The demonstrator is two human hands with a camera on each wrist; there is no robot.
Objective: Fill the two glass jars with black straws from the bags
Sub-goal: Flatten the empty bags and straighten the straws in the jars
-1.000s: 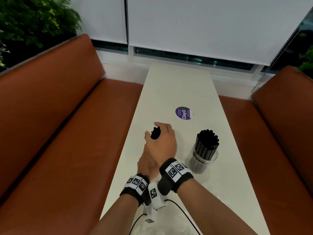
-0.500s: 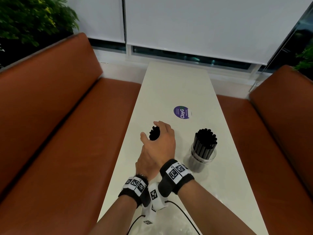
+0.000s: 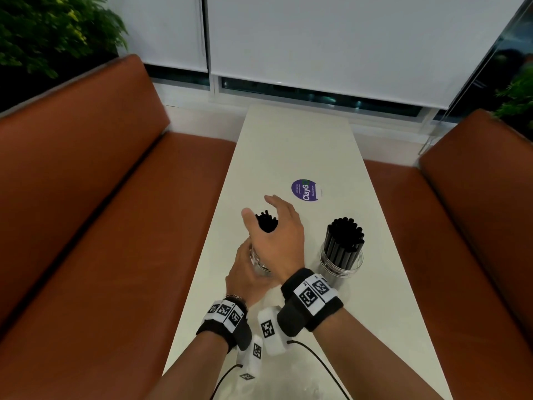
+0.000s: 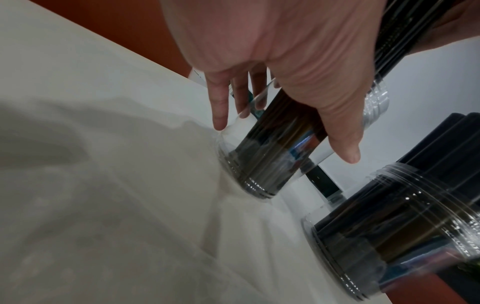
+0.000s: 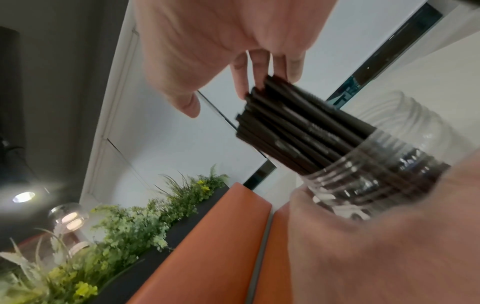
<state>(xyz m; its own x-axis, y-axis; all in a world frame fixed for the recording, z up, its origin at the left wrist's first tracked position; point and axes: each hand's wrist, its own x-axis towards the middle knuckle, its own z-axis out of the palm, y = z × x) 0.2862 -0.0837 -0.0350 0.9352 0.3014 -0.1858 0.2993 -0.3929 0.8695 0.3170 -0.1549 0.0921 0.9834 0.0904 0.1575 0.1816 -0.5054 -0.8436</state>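
Note:
On the white table (image 3: 288, 145) stand two clear jars. The left jar (image 3: 261, 265) (image 4: 259, 174) (image 5: 389, 164) holds a bundle of black straws (image 3: 266, 223) (image 5: 298, 131) that leans to the left. My left hand (image 3: 242, 272) (image 4: 283, 139) grips this jar low down, thumb on one side and fingers on the other. My right hand (image 3: 261, 207) (image 5: 226, 96) hovers over the straw tops, fingers spread, fingertips touching the ends, thumb apart. The right jar (image 3: 341, 264) (image 4: 389, 246) stands alone, packed with upright black straws (image 3: 344, 238).
A round purple sticker (image 3: 306, 190) lies on the table beyond the jars. Brown benches (image 3: 115, 226) flank the narrow table on both sides. Crumpled clear plastic (image 3: 302, 392) shows at the near end. Plants (image 3: 43, 30) stand behind the left bench.
My right hand, which was wrapped around the straw bundle, has spread its fingers and thumb and let go. The left hand stays on the jar.

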